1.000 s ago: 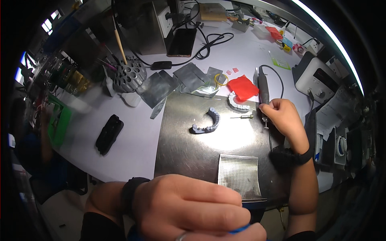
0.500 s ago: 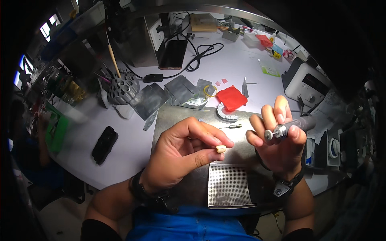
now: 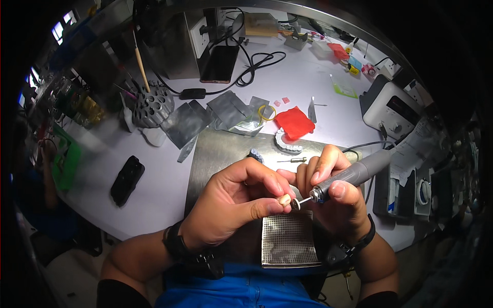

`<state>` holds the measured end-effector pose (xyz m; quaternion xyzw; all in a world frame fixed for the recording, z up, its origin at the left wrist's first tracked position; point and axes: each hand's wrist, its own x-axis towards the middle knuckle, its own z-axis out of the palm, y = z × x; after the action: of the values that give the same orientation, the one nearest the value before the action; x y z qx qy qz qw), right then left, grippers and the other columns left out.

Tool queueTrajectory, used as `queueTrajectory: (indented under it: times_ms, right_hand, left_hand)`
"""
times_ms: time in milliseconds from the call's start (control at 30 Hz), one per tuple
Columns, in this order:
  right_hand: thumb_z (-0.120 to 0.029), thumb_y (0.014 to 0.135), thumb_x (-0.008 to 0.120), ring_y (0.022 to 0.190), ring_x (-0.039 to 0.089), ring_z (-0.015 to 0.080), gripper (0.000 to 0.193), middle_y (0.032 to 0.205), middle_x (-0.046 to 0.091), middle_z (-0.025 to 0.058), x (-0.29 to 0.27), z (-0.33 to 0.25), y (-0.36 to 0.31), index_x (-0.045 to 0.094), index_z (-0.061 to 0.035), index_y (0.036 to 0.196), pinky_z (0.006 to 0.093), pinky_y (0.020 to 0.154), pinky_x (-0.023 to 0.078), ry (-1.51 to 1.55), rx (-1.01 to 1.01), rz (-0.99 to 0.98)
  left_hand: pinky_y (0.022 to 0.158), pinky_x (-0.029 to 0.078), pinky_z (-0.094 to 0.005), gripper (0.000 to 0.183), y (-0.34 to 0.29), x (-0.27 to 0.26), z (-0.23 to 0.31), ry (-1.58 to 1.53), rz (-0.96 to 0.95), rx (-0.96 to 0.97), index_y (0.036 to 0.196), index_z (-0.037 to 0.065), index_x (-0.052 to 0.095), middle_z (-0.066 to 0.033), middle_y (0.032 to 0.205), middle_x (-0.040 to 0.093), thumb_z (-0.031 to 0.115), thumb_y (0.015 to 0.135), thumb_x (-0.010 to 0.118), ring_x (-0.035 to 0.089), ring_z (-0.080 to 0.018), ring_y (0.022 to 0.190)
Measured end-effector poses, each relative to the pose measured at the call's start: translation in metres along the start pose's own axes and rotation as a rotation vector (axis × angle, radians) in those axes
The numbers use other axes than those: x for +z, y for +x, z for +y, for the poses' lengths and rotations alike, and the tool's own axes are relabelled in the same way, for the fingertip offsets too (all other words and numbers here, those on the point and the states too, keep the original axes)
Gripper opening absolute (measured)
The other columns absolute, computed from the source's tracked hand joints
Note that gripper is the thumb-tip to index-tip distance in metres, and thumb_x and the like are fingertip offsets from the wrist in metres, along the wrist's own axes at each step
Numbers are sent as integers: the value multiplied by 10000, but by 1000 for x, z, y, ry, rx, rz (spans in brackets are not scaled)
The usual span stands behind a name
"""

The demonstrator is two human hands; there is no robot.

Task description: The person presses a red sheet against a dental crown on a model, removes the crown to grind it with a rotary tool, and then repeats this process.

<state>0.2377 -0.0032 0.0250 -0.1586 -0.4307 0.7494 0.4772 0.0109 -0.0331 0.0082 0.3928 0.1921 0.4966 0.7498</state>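
Between the thumb and fingertips of my left hand (image 3: pixel 233 203) is a small cream-coloured dental crown (image 3: pixel 284 200). My right hand (image 3: pixel 334 205) is wrapped round a grey rotary handpiece (image 3: pixel 354 174), whose cord end points to the upper right. A thin shank juts from its tip and carries a small disc (image 3: pixel 295 204). This disc is right beside the crown; whether they touch I cannot tell. Below both hands lies a perforated metal tray (image 3: pixel 287 244). Beyond them a white dental model (image 3: pixel 287 143) rests near a small metal screwdriver-like tool (image 3: pixel 292 160).
A red sheet (image 3: pixel 295 123) lies behind the model, beside grey pouches (image 3: pixel 228 110). On the left are a black phone-like object (image 3: pixel 127 180) and a grey tool holder (image 3: pixel 153 108). At right stands a white control box (image 3: pixel 393 108); a dark phone (image 3: pixel 220 64) lies farther back.
My right hand has moved left and brought the handpiece's disc up to the crown. The handpiece now slants down to the left. My left hand has turned the crown slightly.
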Motion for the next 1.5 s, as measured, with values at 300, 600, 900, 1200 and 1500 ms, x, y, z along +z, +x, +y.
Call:
queueTrajectory:
  times_ms: [300, 600, 900, 1200, 1500]
  right_hand:
    - [-255, 963, 746, 833, 633, 151, 241, 876, 650, 61, 7, 4, -2, 589, -92, 1046, 489, 1251, 430, 22, 51, 24]
    - [-250, 977, 749, 905, 672, 167, 243, 917, 664, 82, 4, 4, -3, 588, -83, 1049, 454, 1192, 488, 72, 78, 15]
    - [-250, 982, 747, 880, 656, 162, 241, 903, 650, 75, 4, 7, -3, 589, -81, 1051, 441, 1175, 502, 59, 58, 8]
    - [-259, 977, 756, 862, 641, 149, 251, 893, 637, 57, 4, 7, -4, 591, -84, 1049, 451, 1188, 493, 40, 72, 16]
    - [-244, 979, 746, 868, 652, 156, 233, 890, 641, 59, 3, 7, -4, 592, -84, 1049, 456, 1200, 481, 40, 47, -13]
  left_hand:
    - [992, 619, -365, 205, -1, -3, -3, 21, -48, 79, 1097, 63, 631, -159, 1125, 720, 24, 982, 797, 725, -233, 1079]
    - [1126, 520, -456, 206, -1, 1, -3, 22, -74, 107, 1083, 84, 638, -133, 1121, 737, 28, 978, 807, 748, -217, 1019]
    - [1181, 472, -501, 212, -3, 2, 2, 1, -43, 51, 1076, 100, 642, -127, 1108, 747, 20, 973, 808, 747, -214, 1025]
    - [1251, 387, -558, 218, -3, 3, 2, 67, -39, 75, 1068, 110, 640, -110, 1101, 753, 19, 970, 812, 746, -207, 1062]
    - [1259, 377, -568, 222, -3, 3, 2, 93, -43, 82, 1069, 111, 640, -107, 1105, 756, 22, 967, 815, 740, -214, 1088]
